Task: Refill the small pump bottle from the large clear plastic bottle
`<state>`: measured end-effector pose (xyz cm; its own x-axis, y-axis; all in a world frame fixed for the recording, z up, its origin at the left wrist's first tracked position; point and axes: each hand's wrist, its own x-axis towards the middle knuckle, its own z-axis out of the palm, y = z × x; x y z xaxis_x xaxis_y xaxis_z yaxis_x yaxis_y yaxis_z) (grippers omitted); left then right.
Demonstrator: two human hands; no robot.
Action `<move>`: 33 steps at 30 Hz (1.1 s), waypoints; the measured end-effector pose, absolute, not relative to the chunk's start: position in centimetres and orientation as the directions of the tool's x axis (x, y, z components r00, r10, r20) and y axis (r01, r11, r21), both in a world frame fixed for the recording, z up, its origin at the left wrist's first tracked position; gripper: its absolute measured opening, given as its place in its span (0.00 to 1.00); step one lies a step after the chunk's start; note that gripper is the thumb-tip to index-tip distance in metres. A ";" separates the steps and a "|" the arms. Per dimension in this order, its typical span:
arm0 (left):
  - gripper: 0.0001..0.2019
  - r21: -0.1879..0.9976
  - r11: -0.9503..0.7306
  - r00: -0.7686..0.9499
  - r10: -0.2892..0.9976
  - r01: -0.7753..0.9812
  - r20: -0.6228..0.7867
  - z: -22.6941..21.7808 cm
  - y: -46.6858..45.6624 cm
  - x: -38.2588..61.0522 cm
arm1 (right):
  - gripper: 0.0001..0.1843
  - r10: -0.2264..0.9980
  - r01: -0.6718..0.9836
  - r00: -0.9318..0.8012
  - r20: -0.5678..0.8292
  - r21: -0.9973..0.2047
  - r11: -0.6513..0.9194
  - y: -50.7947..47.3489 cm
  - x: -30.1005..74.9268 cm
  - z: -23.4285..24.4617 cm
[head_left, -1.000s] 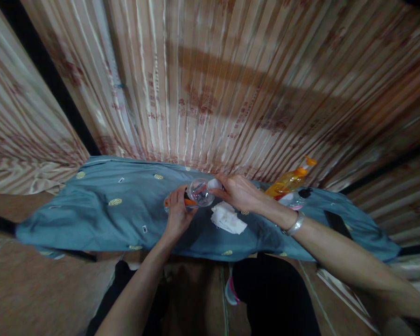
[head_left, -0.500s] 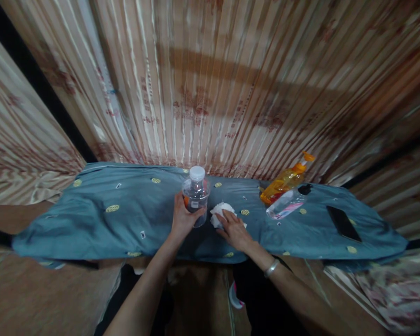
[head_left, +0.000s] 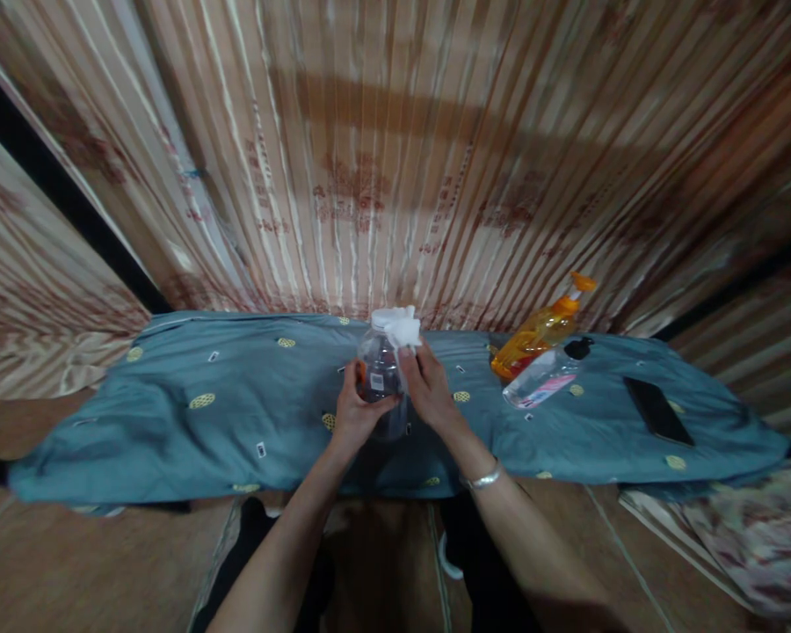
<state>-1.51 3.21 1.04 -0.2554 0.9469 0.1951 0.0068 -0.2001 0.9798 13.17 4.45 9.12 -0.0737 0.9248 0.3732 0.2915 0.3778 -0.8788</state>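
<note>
My left hand [head_left: 359,409] is closed around the lower side of a clear plastic bottle [head_left: 383,356] with a white cap [head_left: 381,318] and a small white label. The bottle is close to upright over the cloth-covered bench. In my right hand [head_left: 430,387] is a crumpled white tissue [head_left: 403,329], pinched between the fingers and pressed against the bottle's shoulder by the cap. The tissue hides part of the cap and the bottle's right side.
On the right of the teal cloth [head_left: 250,396] an orange pump bottle [head_left: 539,338] lies tilted beside a clear bottle with a black pump [head_left: 544,380]. Further right is a black phone [head_left: 657,411]. A patterned curtain [head_left: 395,193] hangs behind, with dark poles at both sides.
My right hand has lifted the tissue off the cloth and brought it up to the bottle's neck. My left hand keeps its hold, with the bottle slightly further right in view.
</note>
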 end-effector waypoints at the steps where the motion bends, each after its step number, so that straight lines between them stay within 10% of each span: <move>1: 0.37 0.981 -0.189 -0.237 0.956 -0.044 0.174 1.2 3.1 -1.3 | 0.28 0.948 0.244 -0.079 0.310 -0.916 0.320 5.2 12.9 9.4; 8: 0.29 0.963 -0.069 -0.119 0.992 -0.261 0.039 1.8 2.4 -0.7 | 0.36 0.977 -0.139 -0.170 -0.124 -0.979 -0.149 8.1 13.7 7.6; 24: 0.31 0.894 -0.081 -0.168 0.986 -0.441 0.007 2.2 2.2 0.0 | 0.23 0.932 0.384 -0.117 0.344 -0.850 0.361 3.1 13.4 7.4; 33: 0.25 0.896 0.041 0.065 0.998 -0.442 -0.014 3.7 0.0 0.6 | 0.34 0.987 -0.055 -0.136 -0.084 -0.994 -0.093 6.7 15.7 8.2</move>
